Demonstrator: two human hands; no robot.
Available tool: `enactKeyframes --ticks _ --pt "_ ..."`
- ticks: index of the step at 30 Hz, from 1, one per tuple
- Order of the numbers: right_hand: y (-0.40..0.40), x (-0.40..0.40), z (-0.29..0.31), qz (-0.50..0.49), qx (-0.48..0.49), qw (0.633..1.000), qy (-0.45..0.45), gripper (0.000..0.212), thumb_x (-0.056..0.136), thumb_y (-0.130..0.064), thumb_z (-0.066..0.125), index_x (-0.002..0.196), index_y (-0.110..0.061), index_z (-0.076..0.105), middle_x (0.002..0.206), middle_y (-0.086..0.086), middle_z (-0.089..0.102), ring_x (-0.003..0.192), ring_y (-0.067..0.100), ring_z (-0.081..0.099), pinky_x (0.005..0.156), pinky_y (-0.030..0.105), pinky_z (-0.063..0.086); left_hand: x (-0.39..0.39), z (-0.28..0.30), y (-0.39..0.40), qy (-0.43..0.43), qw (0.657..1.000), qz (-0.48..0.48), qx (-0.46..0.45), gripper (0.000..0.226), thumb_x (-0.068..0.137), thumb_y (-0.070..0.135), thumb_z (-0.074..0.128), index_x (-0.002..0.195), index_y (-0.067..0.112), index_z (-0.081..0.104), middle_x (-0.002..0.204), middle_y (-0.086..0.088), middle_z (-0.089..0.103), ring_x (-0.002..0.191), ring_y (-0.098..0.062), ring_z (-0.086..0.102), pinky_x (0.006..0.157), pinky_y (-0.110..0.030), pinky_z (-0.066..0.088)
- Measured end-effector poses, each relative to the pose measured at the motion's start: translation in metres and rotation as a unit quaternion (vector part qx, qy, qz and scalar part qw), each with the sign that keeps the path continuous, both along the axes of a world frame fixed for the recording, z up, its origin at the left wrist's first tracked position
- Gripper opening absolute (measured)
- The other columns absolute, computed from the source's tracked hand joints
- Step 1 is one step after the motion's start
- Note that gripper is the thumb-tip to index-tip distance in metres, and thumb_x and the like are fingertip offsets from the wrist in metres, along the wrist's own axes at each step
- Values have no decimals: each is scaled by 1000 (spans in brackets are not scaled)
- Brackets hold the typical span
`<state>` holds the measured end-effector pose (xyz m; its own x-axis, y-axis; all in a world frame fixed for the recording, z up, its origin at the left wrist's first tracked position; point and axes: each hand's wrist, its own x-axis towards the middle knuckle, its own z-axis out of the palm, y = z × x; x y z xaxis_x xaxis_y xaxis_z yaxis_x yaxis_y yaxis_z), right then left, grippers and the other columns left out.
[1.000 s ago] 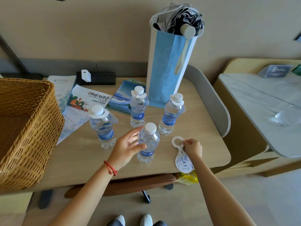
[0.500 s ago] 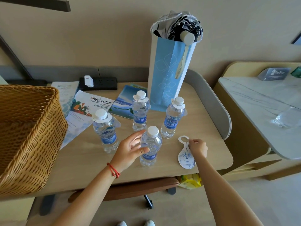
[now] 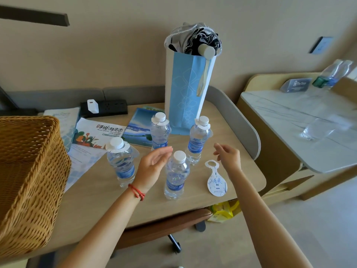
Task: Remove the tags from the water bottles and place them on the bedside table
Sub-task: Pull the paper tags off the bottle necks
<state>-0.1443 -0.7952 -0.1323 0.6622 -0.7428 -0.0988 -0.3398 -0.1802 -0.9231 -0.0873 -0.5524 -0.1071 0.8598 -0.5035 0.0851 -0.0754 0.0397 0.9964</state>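
Observation:
Several clear water bottles stand on the beige table (image 3: 193, 198). The nearest bottle (image 3: 176, 176) has no tag. A white paper tag (image 3: 216, 178) lies flat on the table to its right. The left bottle (image 3: 121, 163), the back bottle (image 3: 159, 132) and the right bottle (image 3: 199, 141) each carry a white tag around the neck. My left hand (image 3: 153, 165) hovers open just left of the nearest bottle, not touching it. My right hand (image 3: 228, 156) hovers open above the loose tag, holding nothing.
A wicker basket (image 3: 29, 180) fills the left side. A tall blue paper bag (image 3: 188, 93) with an umbrella stands at the back, beside leaflets (image 3: 96, 136) and a power strip (image 3: 105, 108). To the right is a marble-topped table (image 3: 301, 120) with a glass (image 3: 318, 129) and another bottle (image 3: 334, 74).
My right hand laid the tag on the table, let go and lifted. My left hand released the nearest bottle and opened. The view tilted up slightly.

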Motion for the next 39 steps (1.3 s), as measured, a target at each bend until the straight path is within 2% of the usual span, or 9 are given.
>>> enactKeyframes --ticks 2,6,12,17,22,24,26,28,39 --pt "4 0 14 5 -2 1000 -22 19 88 -33 59 86 -16 67 66 -4 64 50 6 52 52 20 43 10 6 -9 -19 1000 -6 2 21 88 14 56 108 11 63 111 -3 65 105 -10 61 91 -16 47" --pt "6 0 39 -8 -1 999 -54 16 87 -33 60 77 -22 67 67 -3 65 51 5 53 51 21 45 32 14 -36 -52 997 -55 22 27 87 17 57 113 11 60 113 1 63 104 -6 59 85 -9 46" --pt "-3 7 58 4 8 999 -48 16 88 -27 60 83 -14 68 68 -1 65 53 10 54 52 21 45 58 2 -78 -30 995 -80 54 39 84 15 63 122 8 54 118 1 58 111 -13 54 80 -7 45" --pt "-15 25 58 15 22 999 -44 15 88 -24 60 77 -17 68 68 -1 65 53 8 53 51 20 44 79 -10 -101 -16 993 -59 96 51 80 18 69 126 9 52 127 -6 56 114 -13 51 94 -24 39" --pt "-21 44 52 35 56 998 -24 15 87 -24 62 81 -12 70 66 -3 65 49 5 53 48 17 44 93 -18 -117 -12 991 -66 112 61 70 16 77 126 8 53 126 -8 58 113 -19 55 94 -28 43" --pt "-21 49 49 51 69 996 -24 14 87 -21 62 77 -15 69 63 -4 65 47 3 53 47 17 45 94 -21 -123 -24 990 -75 120 62 68 15 79 125 9 53 122 -5 59 109 -17 56 88 -22 45" --pt "-22 53 48 54 80 995 -34 14 85 -19 63 72 -18 69 60 -4 65 47 3 53 48 17 45 94 -23 -126 -26 990 -76 114 58 67 15 79 121 13 55 114 1 60 99 -10 58 75 -7 45" --pt "-24 55 47 53 98 993 -45 12 82 -19 67 71 -16 70 58 -4 64 47 3 53 48 18 46 94 -25 -127 -27 992 -71 102 55 66 15 80 116 17 56 107 6 60 91 -1 58 66 0 43" --pt "-24 59 47 43 209 973 -85 12 79 -11 70 67 -8 72 53 2 63 46 7 52 51 19 49 95 -32 -125 -22 994 -76 75 50 66 17 80 109 26 57 105 9 63 95 3 58 70 -3 46"
